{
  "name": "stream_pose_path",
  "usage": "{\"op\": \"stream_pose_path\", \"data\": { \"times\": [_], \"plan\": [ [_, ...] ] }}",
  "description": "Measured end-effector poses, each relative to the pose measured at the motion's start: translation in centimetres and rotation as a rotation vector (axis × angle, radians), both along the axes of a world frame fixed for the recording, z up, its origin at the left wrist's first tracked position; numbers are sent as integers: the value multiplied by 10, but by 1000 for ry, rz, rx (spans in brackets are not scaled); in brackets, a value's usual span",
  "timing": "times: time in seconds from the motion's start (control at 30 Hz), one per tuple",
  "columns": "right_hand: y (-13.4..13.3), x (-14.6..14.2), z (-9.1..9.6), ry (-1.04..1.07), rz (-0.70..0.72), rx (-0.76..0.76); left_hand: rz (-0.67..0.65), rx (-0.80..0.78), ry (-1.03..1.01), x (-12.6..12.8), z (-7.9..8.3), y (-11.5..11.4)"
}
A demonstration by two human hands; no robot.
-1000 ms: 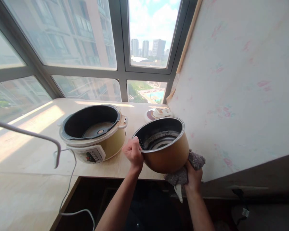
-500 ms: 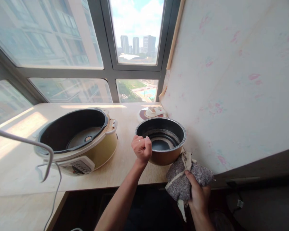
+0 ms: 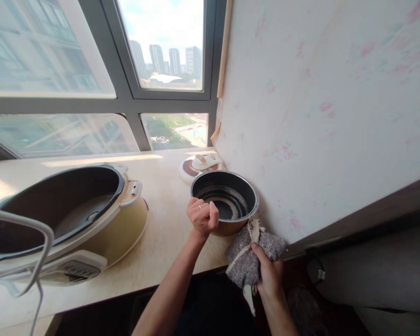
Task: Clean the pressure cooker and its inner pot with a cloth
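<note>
The inner pot of a cooker (image 3: 247, 212), dark inside with a brownish outside, is close to the wall. My left hand (image 3: 203, 215) is closed on its near-left rim, thumb up. A grey speckled cloth with cream edging (image 3: 243, 261) is bunched in my right hand (image 3: 270, 275), thumb on top. The cloth is against or just in front of the pot's near-right side; whether it presses on the pot I cannot tell. Pale residue rings the pot's inside.
A yellow-and-white electric cooker body (image 3: 126, 228), lidless, stands at the left. Its lid (image 3: 205, 163), or a similar one, lies behind the pot. A grey cord (image 3: 38, 228) crosses the left side. Window (image 3: 161, 46) behind, papered wall (image 3: 301, 116) at right, on a pale wooden counter (image 3: 164, 200).
My view has turned to the right, so the cooker body and window sit further left. Both hands keep their holds, and the pot appears slightly shifted with them.
</note>
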State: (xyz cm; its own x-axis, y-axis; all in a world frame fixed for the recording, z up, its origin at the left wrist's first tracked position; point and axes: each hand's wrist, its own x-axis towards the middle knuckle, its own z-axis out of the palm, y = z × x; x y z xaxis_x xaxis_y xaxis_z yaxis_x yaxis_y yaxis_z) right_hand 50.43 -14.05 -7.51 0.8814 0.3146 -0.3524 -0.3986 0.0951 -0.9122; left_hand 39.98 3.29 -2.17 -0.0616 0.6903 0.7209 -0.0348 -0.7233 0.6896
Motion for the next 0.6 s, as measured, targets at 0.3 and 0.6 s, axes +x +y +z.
{"op": "stream_pose_path", "data": {
  "times": [0.3,0.6],
  "plan": [
    [-6,-11,0,17,40,-1,13,25,40,1,-9,2],
    [-8,-27,5,26,138,-55,54,103,68,-10,-20,5]
  ]
}}
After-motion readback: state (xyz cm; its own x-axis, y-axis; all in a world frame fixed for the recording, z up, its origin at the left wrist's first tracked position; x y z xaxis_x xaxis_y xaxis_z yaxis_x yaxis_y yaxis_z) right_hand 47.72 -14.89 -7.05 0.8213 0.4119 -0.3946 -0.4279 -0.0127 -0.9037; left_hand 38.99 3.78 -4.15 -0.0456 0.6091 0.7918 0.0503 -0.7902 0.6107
